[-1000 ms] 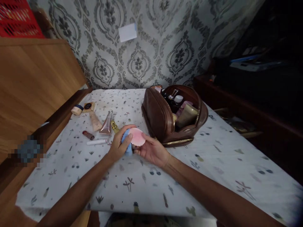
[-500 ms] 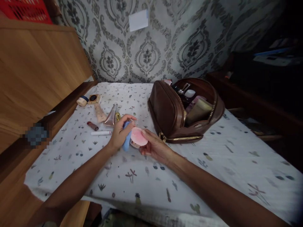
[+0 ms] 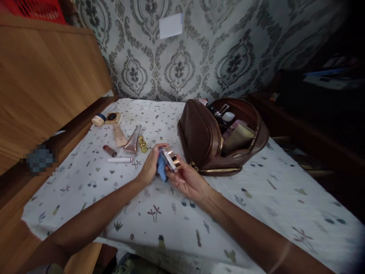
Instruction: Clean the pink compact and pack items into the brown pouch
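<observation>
My right hand grips a small round compact with a pink lid and a gold rim, tilted on edge above the bed. My left hand is closed on a blue cloth and presses it against the compact's left side. Both hands meet over the white patterned sheet, just left of an open brown leather toiletry bag filled with bottles and tubes.
Several cosmetics lie at the left of the sheet: a beige tube, a pink tube, a small gold bottle, a white stick, a dark lipstick, two small jars. A wooden headboard stands left, dark furniture right.
The compact has been turned from lid-up to on edge, so its gold rim now shows. The blue cloth has shifted against its side. The hands stayed in place.
</observation>
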Action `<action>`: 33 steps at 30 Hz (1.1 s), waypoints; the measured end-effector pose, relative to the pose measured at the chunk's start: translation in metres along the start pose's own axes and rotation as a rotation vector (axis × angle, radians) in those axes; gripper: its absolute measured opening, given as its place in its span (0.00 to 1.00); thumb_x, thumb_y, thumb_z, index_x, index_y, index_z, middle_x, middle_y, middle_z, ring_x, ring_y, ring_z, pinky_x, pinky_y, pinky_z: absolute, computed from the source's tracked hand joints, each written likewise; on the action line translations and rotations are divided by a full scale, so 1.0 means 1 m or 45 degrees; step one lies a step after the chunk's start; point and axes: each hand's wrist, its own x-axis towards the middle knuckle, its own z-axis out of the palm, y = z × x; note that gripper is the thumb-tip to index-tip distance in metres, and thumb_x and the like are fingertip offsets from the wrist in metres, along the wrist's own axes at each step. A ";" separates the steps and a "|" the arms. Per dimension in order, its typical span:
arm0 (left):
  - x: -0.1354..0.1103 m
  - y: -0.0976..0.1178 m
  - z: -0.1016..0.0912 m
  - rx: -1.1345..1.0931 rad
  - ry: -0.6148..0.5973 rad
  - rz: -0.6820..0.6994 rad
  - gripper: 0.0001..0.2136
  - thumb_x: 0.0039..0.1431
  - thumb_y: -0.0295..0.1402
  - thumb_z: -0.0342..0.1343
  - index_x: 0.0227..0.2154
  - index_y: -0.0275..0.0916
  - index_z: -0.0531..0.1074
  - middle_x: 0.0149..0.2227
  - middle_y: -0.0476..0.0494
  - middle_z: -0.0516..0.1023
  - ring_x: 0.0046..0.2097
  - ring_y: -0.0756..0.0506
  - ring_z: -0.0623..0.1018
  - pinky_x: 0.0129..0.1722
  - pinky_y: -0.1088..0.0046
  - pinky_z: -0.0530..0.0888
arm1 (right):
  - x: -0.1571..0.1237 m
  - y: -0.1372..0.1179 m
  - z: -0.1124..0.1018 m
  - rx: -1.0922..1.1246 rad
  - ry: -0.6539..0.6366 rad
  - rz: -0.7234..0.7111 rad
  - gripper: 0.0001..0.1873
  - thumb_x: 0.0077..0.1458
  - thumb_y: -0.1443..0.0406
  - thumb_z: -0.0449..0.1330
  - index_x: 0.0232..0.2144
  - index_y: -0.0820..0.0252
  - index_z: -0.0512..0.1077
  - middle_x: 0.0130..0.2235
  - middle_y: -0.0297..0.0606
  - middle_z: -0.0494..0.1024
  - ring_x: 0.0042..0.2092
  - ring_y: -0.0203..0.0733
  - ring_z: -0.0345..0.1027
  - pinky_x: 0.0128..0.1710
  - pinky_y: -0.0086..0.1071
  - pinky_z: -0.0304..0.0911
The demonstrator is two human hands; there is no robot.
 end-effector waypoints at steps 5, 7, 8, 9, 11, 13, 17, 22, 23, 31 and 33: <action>-0.003 0.007 -0.002 0.281 -0.126 0.158 0.35 0.52 0.51 0.64 0.59 0.42 0.60 0.51 0.41 0.71 0.51 0.40 0.73 0.53 0.63 0.70 | 0.007 0.004 -0.007 -0.055 0.163 -0.113 0.14 0.65 0.56 0.57 0.31 0.59 0.70 0.21 0.29 0.72 0.19 0.29 0.63 0.16 0.20 0.58; -0.003 0.008 -0.004 0.427 -0.128 0.175 0.35 0.52 0.46 0.66 0.59 0.41 0.59 0.51 0.39 0.71 0.51 0.38 0.74 0.52 0.61 0.71 | 0.007 0.006 -0.009 -0.204 0.133 -0.102 0.18 0.62 0.50 0.58 0.32 0.58 0.71 0.21 0.28 0.72 0.20 0.32 0.65 0.18 0.23 0.60; -0.003 0.008 -0.006 0.493 -0.119 0.183 0.35 0.51 0.45 0.66 0.58 0.41 0.59 0.50 0.40 0.72 0.50 0.38 0.75 0.51 0.60 0.71 | 0.006 0.006 -0.008 -0.298 0.101 -0.105 0.21 0.60 0.46 0.58 0.33 0.58 0.71 0.22 0.29 0.72 0.21 0.33 0.66 0.19 0.24 0.61; -0.002 0.007 -0.008 0.562 -0.105 0.199 0.35 0.50 0.45 0.67 0.58 0.41 0.59 0.48 0.40 0.73 0.48 0.38 0.76 0.49 0.60 0.72 | 0.005 0.006 -0.007 -0.391 0.066 -0.124 0.25 0.57 0.42 0.58 0.35 0.57 0.72 0.24 0.30 0.74 0.23 0.34 0.66 0.20 0.25 0.61; -0.001 0.007 -0.011 0.723 -0.083 0.286 0.37 0.45 0.46 0.70 0.56 0.42 0.60 0.47 0.41 0.74 0.46 0.38 0.77 0.47 0.59 0.73 | 0.002 0.004 -0.005 -0.557 0.037 -0.250 0.30 0.52 0.38 0.58 0.39 0.56 0.74 0.30 0.32 0.76 0.28 0.36 0.68 0.24 0.27 0.63; 0.000 0.006 -0.014 0.870 -0.082 0.437 0.37 0.43 0.47 0.71 0.54 0.42 0.61 0.48 0.40 0.73 0.47 0.37 0.77 0.47 0.58 0.73 | -0.001 0.001 -0.003 -0.747 0.070 -0.449 0.29 0.51 0.40 0.62 0.43 0.55 0.75 0.37 0.34 0.78 0.36 0.38 0.70 0.33 0.29 0.66; 0.001 0.005 -0.016 0.998 -0.129 0.678 0.37 0.46 0.52 0.68 0.54 0.42 0.59 0.51 0.37 0.72 0.51 0.36 0.76 0.48 0.57 0.74 | -0.002 -0.005 -0.003 -0.954 0.127 -0.625 0.25 0.51 0.48 0.67 0.47 0.54 0.76 0.43 0.35 0.78 0.46 0.42 0.69 0.46 0.31 0.63; 0.002 0.006 -0.013 1.112 -0.203 0.709 0.37 0.52 0.46 0.67 0.59 0.43 0.56 0.56 0.35 0.69 0.57 0.34 0.72 0.49 0.56 0.75 | 0.000 -0.004 -0.002 -0.664 0.113 -0.509 0.25 0.49 0.46 0.67 0.41 0.56 0.78 0.40 0.35 0.79 0.42 0.40 0.70 0.43 0.32 0.63; 0.002 0.006 -0.012 1.124 -0.201 0.707 0.36 0.53 0.45 0.66 0.60 0.43 0.56 0.56 0.35 0.69 0.57 0.34 0.72 0.49 0.55 0.75 | 0.000 -0.003 -0.001 -0.626 0.100 -0.485 0.25 0.49 0.46 0.67 0.41 0.56 0.78 0.39 0.35 0.79 0.41 0.40 0.70 0.42 0.32 0.63; 0.002 0.006 -0.008 1.003 -0.126 0.524 0.33 0.54 0.46 0.65 0.58 0.43 0.59 0.52 0.38 0.71 0.52 0.37 0.75 0.50 0.57 0.74 | -0.001 -0.003 -0.003 -0.573 0.074 -0.531 0.25 0.48 0.50 0.69 0.45 0.54 0.76 0.45 0.37 0.79 0.47 0.44 0.70 0.49 0.35 0.63; 0.003 0.007 -0.009 0.947 -0.101 0.449 0.33 0.52 0.48 0.65 0.57 0.43 0.60 0.50 0.40 0.72 0.50 0.38 0.76 0.49 0.59 0.74 | -0.001 -0.003 -0.004 -0.577 0.074 -0.539 0.28 0.48 0.51 0.70 0.49 0.53 0.74 0.48 0.38 0.78 0.51 0.46 0.69 0.52 0.37 0.62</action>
